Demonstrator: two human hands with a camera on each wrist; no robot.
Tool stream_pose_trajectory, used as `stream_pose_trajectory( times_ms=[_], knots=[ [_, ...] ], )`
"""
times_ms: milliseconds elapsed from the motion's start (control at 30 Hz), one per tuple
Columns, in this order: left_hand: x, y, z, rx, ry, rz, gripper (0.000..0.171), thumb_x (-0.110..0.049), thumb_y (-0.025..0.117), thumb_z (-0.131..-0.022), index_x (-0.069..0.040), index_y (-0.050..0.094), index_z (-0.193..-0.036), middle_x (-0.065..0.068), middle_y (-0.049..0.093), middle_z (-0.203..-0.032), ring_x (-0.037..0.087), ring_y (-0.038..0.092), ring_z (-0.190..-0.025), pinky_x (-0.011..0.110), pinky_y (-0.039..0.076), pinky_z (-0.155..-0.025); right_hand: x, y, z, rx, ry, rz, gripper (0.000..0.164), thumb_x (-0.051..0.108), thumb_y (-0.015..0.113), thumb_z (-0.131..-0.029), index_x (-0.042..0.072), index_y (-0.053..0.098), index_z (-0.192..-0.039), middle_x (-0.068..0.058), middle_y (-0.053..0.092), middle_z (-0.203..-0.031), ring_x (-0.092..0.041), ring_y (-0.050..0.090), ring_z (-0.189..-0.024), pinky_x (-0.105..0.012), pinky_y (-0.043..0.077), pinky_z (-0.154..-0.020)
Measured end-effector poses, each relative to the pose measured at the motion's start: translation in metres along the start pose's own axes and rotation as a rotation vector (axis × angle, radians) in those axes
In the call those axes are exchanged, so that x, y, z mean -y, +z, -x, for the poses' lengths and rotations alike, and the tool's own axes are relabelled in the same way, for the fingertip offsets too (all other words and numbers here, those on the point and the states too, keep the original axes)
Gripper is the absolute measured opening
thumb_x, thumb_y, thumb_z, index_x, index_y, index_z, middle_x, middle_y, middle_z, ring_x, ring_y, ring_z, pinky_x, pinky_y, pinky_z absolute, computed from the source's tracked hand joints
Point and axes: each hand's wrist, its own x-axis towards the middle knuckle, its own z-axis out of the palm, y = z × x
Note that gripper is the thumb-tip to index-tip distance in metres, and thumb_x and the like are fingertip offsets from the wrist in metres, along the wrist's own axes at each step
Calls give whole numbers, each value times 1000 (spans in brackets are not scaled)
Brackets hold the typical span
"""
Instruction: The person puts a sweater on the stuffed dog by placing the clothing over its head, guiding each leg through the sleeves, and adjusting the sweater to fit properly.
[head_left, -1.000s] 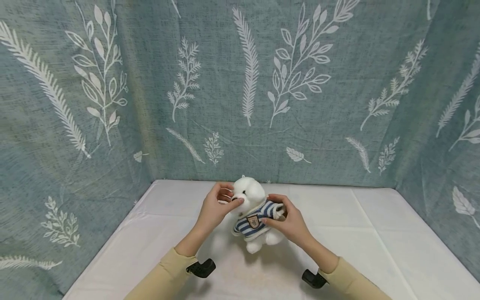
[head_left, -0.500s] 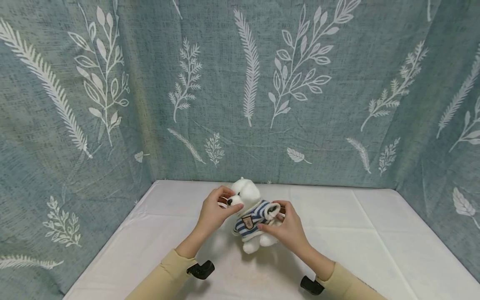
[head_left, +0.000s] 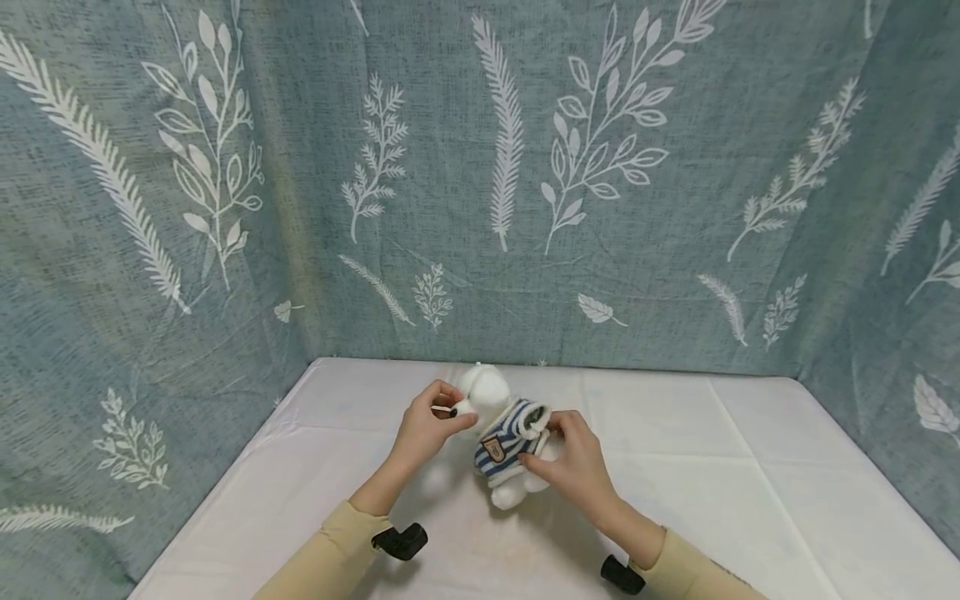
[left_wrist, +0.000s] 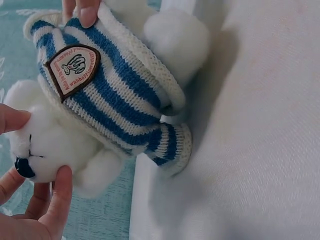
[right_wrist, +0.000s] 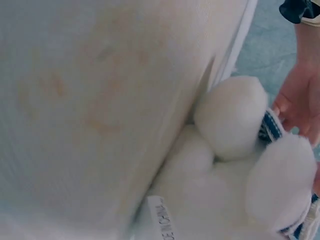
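Note:
A white plush bear (head_left: 489, 392) in a blue-and-white striped knit sweater (left_wrist: 120, 95) is held tilted over the white table, its face turned to the left. Thumb and fingers of my left hand (head_left: 423, 427) pinch its muzzle, close by the dark nose (left_wrist: 24, 167). My right hand (head_left: 576, 467) grips the sweater and body on the opposite side, thumb in front, the other fingers partly hidden behind. A shield-shaped patch (left_wrist: 75, 70) with a cactus picture is on the sweater. The right wrist view shows the bear's round white feet (right_wrist: 232, 117) and a printed tag (right_wrist: 161, 217).
The table's white cloth (head_left: 675, 500) carries creases and faint stains. A blue-green curtain (head_left: 450, 167) with white leaf prints stands behind and at both sides. Black devices are worn at the left wrist (head_left: 401, 542) and right wrist (head_left: 622, 575).
The bear's head has turned and shifted left and slightly down, with the left hand keeping its pinch on the muzzle. My right hand has moved a little left and down with the body.

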Motion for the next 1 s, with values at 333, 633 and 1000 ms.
stream_pose_trajectory(
  times_ms=[333,633,1000],
  knots=[
    [7,22,-11,51,-37,66,28,-19,78,-78,-8,60,-96,14,61,-105,22,61,-86,45,54,-75,-7,-17,-4,-11,-106,171,40,15,83,-65,6,59,-96,-2,56,-95,-15,55,-87,-34,49,-77],
    [3,46,-17,71,-44,51,31,-22,78,-78,-7,60,-98,14,62,-103,16,61,-76,44,55,-73,-15,-38,-6,10,-49,229,38,19,81,-68,4,59,-95,-3,58,-92,-16,56,-84,-35,49,-75],
    [9,58,-18,123,-72,42,31,-23,74,-82,-4,58,-100,15,60,-103,17,60,-77,41,56,-71,-11,-46,-13,78,22,230,42,25,82,-73,2,62,-101,-7,62,-96,-19,59,-87,-36,50,-76]
  ],
)
